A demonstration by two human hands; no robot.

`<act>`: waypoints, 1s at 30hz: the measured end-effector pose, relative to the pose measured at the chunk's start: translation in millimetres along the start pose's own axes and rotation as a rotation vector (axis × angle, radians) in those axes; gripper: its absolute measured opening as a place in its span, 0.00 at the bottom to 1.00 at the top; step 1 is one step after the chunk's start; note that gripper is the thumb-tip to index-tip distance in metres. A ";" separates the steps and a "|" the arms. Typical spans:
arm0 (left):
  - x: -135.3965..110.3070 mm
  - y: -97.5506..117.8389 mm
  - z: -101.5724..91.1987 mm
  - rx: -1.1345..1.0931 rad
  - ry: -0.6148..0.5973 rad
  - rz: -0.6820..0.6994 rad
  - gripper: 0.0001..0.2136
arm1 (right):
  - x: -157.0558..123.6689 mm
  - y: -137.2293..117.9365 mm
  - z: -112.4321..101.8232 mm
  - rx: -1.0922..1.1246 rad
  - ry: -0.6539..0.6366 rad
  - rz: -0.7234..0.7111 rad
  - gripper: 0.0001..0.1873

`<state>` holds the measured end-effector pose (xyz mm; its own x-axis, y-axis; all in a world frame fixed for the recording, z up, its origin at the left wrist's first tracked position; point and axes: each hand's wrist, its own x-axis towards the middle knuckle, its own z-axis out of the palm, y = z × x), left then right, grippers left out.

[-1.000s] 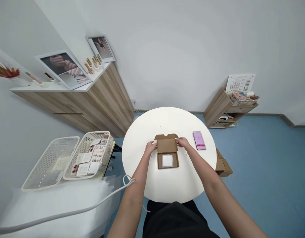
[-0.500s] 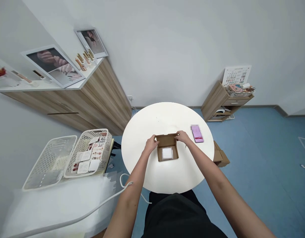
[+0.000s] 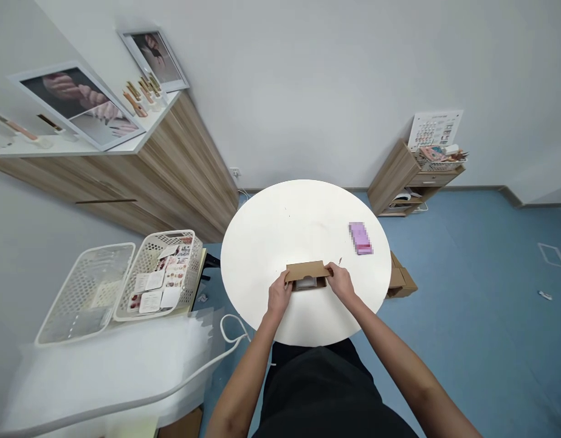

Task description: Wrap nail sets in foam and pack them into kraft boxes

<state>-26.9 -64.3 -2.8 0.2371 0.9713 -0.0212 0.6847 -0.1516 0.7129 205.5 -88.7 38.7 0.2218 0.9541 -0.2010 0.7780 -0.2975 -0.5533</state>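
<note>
On the round white table (image 3: 262, 237) sits a small brown cardboard box (image 3: 306, 269), its lid folded most of the way down toward me. Through the gap at the front, a whitish item (image 3: 306, 283) shows inside; its kind I cannot make out. My left hand (image 3: 279, 295) pinches the lid's left corner. At the opposite corner, my right hand (image 3: 341, 281) grips the lid with thumb and fingers. A small dark reddish thing (image 3: 340, 260) lies just beyond my right hand.
A purple pixelated item (image 3: 361, 238) lies at the table's right. White plastic baskets (image 3: 196, 267), one holding cards, stand at the left near a white cable (image 3: 225, 353). Cardboard boxes (image 3: 401, 280) rest on the floor at right. Wooden cabinets (image 3: 189, 176) line the wall.
The lid, upright half a second ago, has swung down toward me and covers most of the box. Both hands moved nearer my body with it. The view shifted slightly.
</note>
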 end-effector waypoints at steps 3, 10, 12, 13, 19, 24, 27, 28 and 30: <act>3.2 -6.5 4.3 0.047 -0.028 0.012 0.24 | -0.8 4.5 5.7 -0.011 -0.012 0.016 0.23; -21.9 -31.5 30.0 0.158 -0.065 0.147 0.32 | -21.5 28.9 36.9 -0.191 -0.039 -0.074 0.32; -31.7 -34.3 36.1 0.214 -0.081 0.166 0.34 | -28.7 37.2 47.0 -0.225 -0.049 -0.113 0.34; -35.4 -34.7 38.1 0.242 -0.092 0.169 0.35 | -31.5 40.9 51.3 -0.239 -0.051 -0.131 0.34; -41.8 -28.1 38.8 0.348 -0.114 0.182 0.33 | -38.7 55.3 65.0 -0.276 -0.013 -0.241 0.33; -39.0 -22.6 34.2 0.328 -0.112 0.208 0.32 | -36.9 59.9 64.5 -0.270 -0.016 -0.314 0.31; -37.2 -27.0 29.1 0.290 -0.149 0.234 0.33 | -34.7 62.5 59.0 -0.257 -0.037 -0.326 0.31; -36.8 -30.0 27.2 0.275 -0.165 0.241 0.34 | -34.0 63.7 56.6 -0.248 -0.053 -0.334 0.32; -36.3 -36.5 24.4 0.245 -0.194 0.231 0.36 | -32.8 66.6 52.3 -0.223 -0.087 -0.343 0.38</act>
<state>-43.7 -98.5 -45.2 0.5146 0.8569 -0.0288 0.7368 -0.4248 0.5260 219.3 -141.6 -33.9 -0.1155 0.9873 -0.1088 0.9085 0.0607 -0.4134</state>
